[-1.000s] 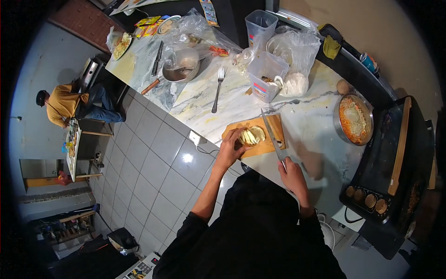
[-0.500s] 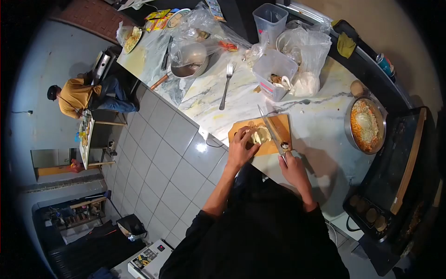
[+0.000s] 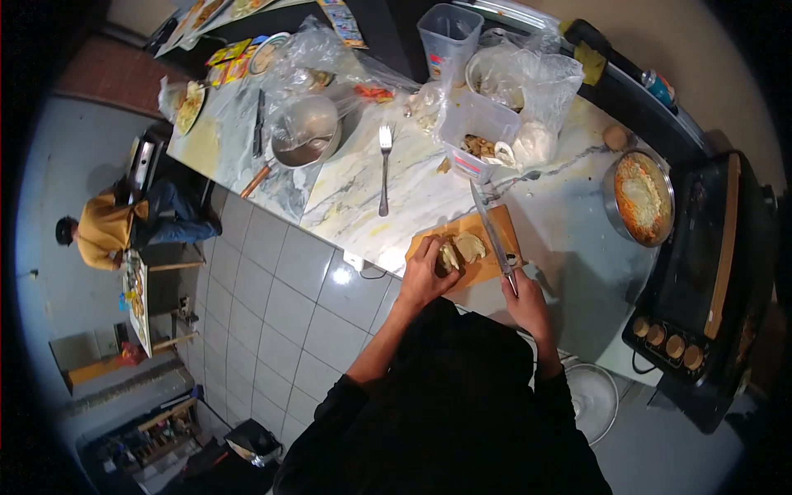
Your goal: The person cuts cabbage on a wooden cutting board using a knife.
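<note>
On the counter's near edge lies a wooden cutting board (image 3: 474, 280). My left hand (image 3: 426, 275) is closed, fingers curled around a pale, cream-coloured piece of food (image 3: 447, 257) at the board's left part. Just right of it rests a cut slice (image 3: 470, 247) of the same pale food. A long kitchen knife (image 3: 493, 233) is gripped by its handle in my right hand (image 3: 525, 301), blade pointing away from me over the board's right side. A small dark-and-pale bit (image 3: 512, 260) lies beside the blade.
Beyond the board stand a clear plastic tub (image 3: 470, 169) of chopped pieces, a fork (image 3: 384, 169) and a saucepan (image 3: 320, 153). At right are a metal bowl (image 3: 615, 206) of grated food and a toaster oven (image 3: 689, 256). A person (image 3: 111, 219) sits far left.
The view has shifted slightly. My left hand and its piece now sit a little apart from the slice, which lies separately toward the knife. The knife stays in my right hand.
</note>
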The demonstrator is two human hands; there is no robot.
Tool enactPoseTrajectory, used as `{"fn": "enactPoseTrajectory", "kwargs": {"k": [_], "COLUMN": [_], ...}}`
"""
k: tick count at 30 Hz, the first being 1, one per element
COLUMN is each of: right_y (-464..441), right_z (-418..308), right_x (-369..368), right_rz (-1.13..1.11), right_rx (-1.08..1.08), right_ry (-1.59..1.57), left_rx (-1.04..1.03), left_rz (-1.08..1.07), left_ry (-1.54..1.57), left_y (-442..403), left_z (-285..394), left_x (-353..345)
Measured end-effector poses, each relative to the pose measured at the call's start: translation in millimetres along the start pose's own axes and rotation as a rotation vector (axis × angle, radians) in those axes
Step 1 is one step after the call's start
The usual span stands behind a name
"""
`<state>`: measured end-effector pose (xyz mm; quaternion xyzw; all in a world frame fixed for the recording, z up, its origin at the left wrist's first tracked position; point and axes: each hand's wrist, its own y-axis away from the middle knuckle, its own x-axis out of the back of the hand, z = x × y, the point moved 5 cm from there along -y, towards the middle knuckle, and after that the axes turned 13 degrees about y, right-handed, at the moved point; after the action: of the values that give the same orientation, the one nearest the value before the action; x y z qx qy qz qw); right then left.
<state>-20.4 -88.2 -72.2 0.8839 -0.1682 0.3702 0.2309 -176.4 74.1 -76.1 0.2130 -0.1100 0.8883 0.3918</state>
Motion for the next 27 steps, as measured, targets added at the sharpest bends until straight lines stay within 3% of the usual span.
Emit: {"fn": "enactPoseTrajectory", "kwargs": {"k": [5,16,22,25,27], "right_y": [21,42,54,63,67], "right_z": [-2,21,49,52,57], "right_x": [-1,27,40,52,55], "right_rz": [0.002,0.055,0.114,0.129,0.129], "right_rx": [-0.147,-0.085,-0.076,-0.09,-0.108], "right_ry": [0.091,-0.012,0.014,0.002,-0.001], "left_rx": [-0.049,-0.063,-0.17,-0.4,-0.426], "left_rz": [0.012,0.127,-0.237,-0.463,-0.525], "left_ry": [0.038,0.157,-0.047,-0.324,-0.395], "left_y": [0,-3,-50,-77,-91], "left_z": [-6,19,60,77,78], "left_x": [-4,14,-4,-27,-41]}}
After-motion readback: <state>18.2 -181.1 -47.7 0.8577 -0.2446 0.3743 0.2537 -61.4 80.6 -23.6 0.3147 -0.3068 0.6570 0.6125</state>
